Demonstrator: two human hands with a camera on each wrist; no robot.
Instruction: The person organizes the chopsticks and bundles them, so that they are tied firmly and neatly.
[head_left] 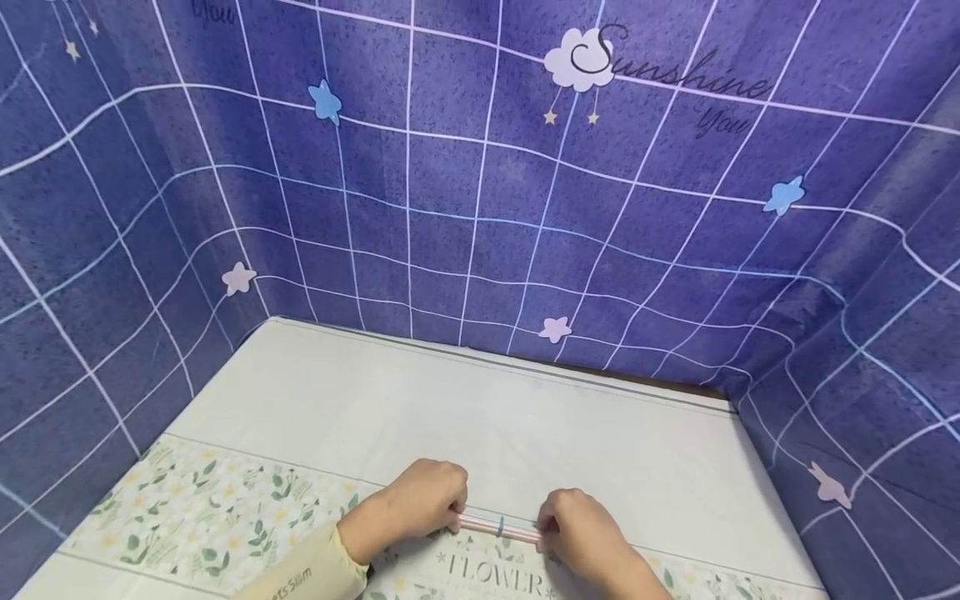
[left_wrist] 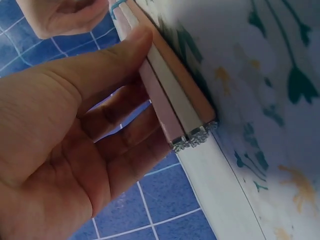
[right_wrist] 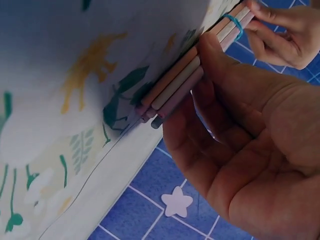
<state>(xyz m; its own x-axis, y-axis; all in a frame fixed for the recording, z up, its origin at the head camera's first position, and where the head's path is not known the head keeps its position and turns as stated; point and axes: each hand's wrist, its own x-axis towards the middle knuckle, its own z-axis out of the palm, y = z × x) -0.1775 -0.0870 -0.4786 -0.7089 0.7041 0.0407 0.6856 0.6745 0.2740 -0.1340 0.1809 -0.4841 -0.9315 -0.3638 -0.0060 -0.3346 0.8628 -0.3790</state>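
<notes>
A bundle of slim pastel pens (head_left: 480,524) lies level just above the tabletop, with a blue elastic band (head_left: 500,526) round its middle. My left hand (head_left: 423,500) pinches the bundle's left end between thumb and fingers. At the right end, my right hand (head_left: 585,533) holds it the same way. Pink, cream and peach barrels (left_wrist: 170,95) sit side by side in the left wrist view, their near ends trimmed in glittery silver. In the right wrist view the opposite ends (right_wrist: 150,117) are narrower, one of them grey. Fingers hide parts of the barrels.
A white table (head_left: 360,383) bears a floral runner (head_left: 225,508) with the printed word FLOWER in front of the hands. Purple-blue gridded curtains (head_left: 450,208) with stars and clouds stand behind and on both sides of the table.
</notes>
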